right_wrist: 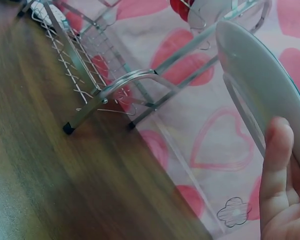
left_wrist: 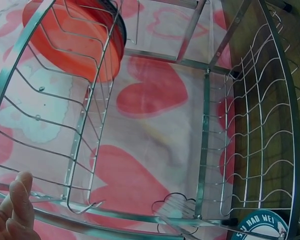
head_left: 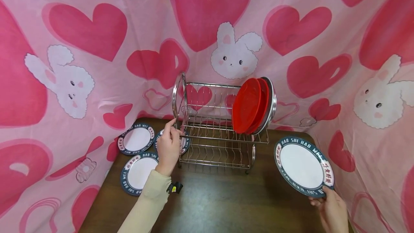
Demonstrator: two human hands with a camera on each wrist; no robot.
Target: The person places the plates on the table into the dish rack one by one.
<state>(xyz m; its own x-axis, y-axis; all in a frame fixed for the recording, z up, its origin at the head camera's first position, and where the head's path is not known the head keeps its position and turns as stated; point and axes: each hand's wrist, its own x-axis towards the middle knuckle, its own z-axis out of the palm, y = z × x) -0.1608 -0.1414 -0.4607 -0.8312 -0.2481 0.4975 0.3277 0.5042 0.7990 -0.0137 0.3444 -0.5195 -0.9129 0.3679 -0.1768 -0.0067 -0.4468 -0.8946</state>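
A two-tier metal dish rack (head_left: 215, 139) stands on the table. My left hand (head_left: 169, 145) grips the left end of its upper tier, and its fingertips show beside the wires in the left wrist view. At the right, my right hand (head_left: 333, 208) holds a white plate (head_left: 300, 164) with a dark lettered rim, pinched at its lower edge and tilted above the table. The plate's pale underside shows in the right wrist view. Red plates (head_left: 246, 107) stand upright at the right end of the upper tier, in front of a silver round dish (head_left: 273, 105).
Left of the rack lie more lettered plates, a front plate (head_left: 139, 173), a back plate (head_left: 137, 139) and one partly hidden plate (head_left: 185, 141) behind my left hand. A pink cloth (head_left: 200, 6) with hearts and rabbits surrounds the brown wooden table (head_left: 213, 200).
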